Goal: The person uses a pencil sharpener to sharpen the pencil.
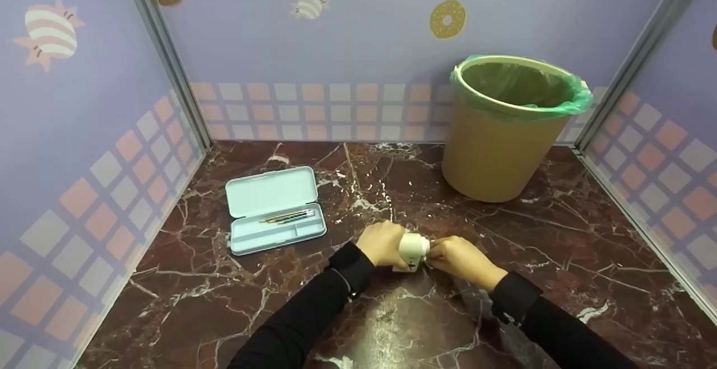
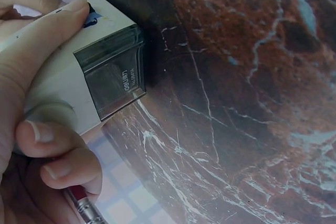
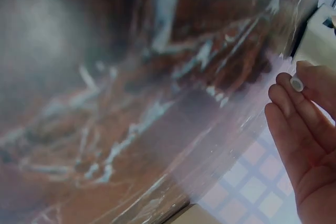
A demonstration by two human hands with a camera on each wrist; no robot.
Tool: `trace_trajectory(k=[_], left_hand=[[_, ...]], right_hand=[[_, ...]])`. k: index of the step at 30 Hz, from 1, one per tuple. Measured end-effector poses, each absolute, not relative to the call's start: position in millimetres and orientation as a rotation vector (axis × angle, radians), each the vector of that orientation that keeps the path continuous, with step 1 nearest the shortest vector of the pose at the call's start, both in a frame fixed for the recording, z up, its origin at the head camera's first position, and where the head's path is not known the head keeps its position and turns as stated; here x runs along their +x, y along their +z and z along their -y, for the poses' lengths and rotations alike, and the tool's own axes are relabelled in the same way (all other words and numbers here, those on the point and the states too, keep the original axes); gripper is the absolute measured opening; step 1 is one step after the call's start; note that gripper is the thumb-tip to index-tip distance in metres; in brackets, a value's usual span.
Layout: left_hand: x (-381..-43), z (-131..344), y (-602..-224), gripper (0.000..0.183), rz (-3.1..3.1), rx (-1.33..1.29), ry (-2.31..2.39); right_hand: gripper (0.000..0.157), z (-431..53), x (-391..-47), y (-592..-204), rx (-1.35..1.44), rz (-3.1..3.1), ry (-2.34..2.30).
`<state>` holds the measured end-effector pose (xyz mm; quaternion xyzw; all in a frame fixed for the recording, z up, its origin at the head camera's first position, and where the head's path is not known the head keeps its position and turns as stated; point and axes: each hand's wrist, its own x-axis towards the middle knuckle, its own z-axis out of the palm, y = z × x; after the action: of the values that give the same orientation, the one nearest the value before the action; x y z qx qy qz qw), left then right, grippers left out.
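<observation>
Pencil sharpener [image 1: 412, 247] is at the marbled bench [image 1: 185, 302], left grip [image 1: 383, 242] clasped around its body, right grip [image 1: 464, 260] pinching a metal-ferruled pencil [image 2: 86, 209] just beside it, far end hidden, with open pale-blue case [image 1: 271, 192] to the left and green-lined bin [image 1: 496, 162] behind right.

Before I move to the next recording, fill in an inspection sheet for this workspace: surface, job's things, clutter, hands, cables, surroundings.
Surface: dark marbled table; pale specks, stone pattern or debris unclear.
Job's things: sharpener; metal-banded pencil, tip out of sight.
Clutter: open pencil case with pencils inside, apart from the hands.
Hands: left hand grips the sharpener; right hand pinches the pencil beside it.
Cables: nothing seen.
Surroundings: patterned walls; bin lined with green bag.
</observation>
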<state>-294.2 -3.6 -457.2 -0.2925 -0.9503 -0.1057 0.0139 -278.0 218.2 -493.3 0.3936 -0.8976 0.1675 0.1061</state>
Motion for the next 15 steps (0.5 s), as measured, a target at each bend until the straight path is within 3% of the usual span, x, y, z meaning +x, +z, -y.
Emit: trace_trajectory(k=[15], left_hand=[[-295.6, 3.5, -460.1, 0.043, 2.948, -0.894, -0.329]], right_hand=[[0.007, -222.3, -256.8, -492.7, 1.25, 2.517, 0.469]])
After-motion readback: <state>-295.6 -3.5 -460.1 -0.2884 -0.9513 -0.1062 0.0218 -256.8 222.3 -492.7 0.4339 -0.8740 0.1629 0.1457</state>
